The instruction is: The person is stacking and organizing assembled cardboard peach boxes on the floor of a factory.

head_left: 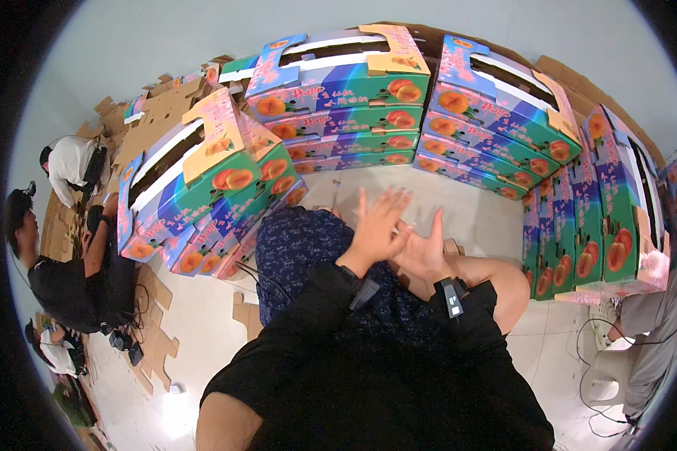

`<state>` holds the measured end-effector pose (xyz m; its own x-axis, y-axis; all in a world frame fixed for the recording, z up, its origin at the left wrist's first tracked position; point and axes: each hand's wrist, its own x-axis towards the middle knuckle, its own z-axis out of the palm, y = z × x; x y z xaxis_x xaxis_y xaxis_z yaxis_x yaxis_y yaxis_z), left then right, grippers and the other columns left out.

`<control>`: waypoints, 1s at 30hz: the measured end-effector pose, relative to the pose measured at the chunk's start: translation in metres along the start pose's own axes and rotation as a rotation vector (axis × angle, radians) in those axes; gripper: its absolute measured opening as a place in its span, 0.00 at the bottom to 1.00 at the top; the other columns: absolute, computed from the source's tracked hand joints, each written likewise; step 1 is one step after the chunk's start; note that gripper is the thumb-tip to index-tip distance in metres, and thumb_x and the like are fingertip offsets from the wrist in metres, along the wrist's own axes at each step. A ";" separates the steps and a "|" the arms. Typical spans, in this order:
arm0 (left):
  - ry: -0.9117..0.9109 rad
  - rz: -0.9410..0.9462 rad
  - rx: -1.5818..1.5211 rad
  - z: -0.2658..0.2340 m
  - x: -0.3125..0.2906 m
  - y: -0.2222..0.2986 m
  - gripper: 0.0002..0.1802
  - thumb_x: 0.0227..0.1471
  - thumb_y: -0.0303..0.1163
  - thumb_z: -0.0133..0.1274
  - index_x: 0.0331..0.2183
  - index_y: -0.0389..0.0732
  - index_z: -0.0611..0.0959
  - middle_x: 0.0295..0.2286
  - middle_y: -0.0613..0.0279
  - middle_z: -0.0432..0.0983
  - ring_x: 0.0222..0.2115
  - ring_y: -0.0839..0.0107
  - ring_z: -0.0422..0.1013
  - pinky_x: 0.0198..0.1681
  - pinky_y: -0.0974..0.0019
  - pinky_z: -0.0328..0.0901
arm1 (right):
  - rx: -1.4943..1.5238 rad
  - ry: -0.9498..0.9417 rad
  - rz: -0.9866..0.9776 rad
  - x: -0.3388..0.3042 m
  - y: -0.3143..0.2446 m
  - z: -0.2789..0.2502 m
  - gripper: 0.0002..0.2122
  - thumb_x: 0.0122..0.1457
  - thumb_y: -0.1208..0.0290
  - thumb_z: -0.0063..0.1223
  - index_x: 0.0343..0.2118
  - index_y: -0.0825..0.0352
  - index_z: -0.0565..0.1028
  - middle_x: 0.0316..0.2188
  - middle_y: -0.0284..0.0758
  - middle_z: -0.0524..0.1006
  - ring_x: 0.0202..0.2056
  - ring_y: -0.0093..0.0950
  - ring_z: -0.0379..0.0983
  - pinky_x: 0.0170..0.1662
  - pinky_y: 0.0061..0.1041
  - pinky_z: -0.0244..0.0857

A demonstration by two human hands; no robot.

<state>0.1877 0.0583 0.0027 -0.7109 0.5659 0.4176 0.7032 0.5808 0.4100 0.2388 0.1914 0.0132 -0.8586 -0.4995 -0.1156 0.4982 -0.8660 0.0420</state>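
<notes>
My left hand (376,229) is raised over my lap, its fingers spread and slightly smeared by motion. Close beside it, and overlapping it at the fingers, my right hand (425,252) has its palm turned up and its thumb stretched out. Nothing shows in either hand. Ahead of them stand stacks of printed fruit cartons: a middle stack (331,124), a right-hand stack (496,128) and a left stack (226,180) that leans at an angle. Further right, more cartons (594,233) form another stack. None of the cartons is touched by my hands.
Flat brown cardboard pieces (158,124) lie at the back left, with cut cardboard (154,331) on the tiled floor (466,203). A person in black (71,278) sits at the left, and others are beyond. At the right, a person in grey (658,323) sits near a white stool (605,379) and cables.
</notes>
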 end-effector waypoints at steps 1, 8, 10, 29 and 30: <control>0.007 -0.009 0.007 -0.009 -0.003 -0.009 0.36 0.51 0.48 0.49 0.58 0.41 0.65 0.58 0.52 0.59 0.62 0.52 0.50 0.63 0.37 0.28 | -0.003 -0.002 0.013 0.001 -0.003 0.000 0.47 0.54 0.26 0.18 0.66 0.63 0.45 0.63 0.51 0.54 0.61 0.50 0.54 0.63 0.48 0.47; 0.782 -0.107 0.136 -0.109 -0.014 -0.054 0.34 0.47 0.33 0.57 0.56 0.37 0.66 0.58 0.45 0.56 0.61 0.46 0.49 0.61 0.43 0.44 | -0.783 -0.210 0.190 0.005 -0.034 -0.017 0.41 0.59 0.32 0.21 0.62 0.66 0.56 0.55 0.49 0.67 0.58 0.43 0.62 0.59 0.40 0.55; 0.970 -0.063 0.377 -0.153 -0.012 -0.059 0.33 0.49 0.33 0.56 0.55 0.35 0.66 0.58 0.43 0.55 0.60 0.44 0.49 0.60 0.47 0.47 | -0.908 -0.062 0.117 0.003 -0.031 -0.021 0.38 0.61 0.35 0.23 0.61 0.66 0.59 0.54 0.47 0.69 0.56 0.41 0.65 0.58 0.39 0.57; 0.076 -0.801 0.277 -0.339 -0.046 -0.187 0.40 0.45 0.68 0.48 0.25 0.33 0.82 0.24 0.41 0.76 0.32 0.50 0.75 0.39 0.56 0.66 | -1.132 0.321 0.042 0.007 -0.029 -0.035 0.28 0.63 0.42 0.35 0.51 0.65 0.69 0.44 0.38 0.74 0.46 0.31 0.71 0.51 0.31 0.62; 0.114 -0.777 0.328 -0.337 -0.046 -0.185 0.40 0.44 0.68 0.49 0.23 0.33 0.81 0.24 0.41 0.76 0.30 0.49 0.75 0.37 0.55 0.66 | -1.126 0.333 0.042 0.006 -0.031 -0.038 0.27 0.62 0.43 0.38 0.50 0.63 0.70 0.42 0.35 0.74 0.43 0.28 0.71 0.49 0.28 0.63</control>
<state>0.0939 -0.2719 0.1810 -0.9727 -0.1160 0.2008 -0.0356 0.9303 0.3651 0.2228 0.2160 -0.0261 -0.8481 -0.3521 -0.3959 0.4945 -0.2577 -0.8301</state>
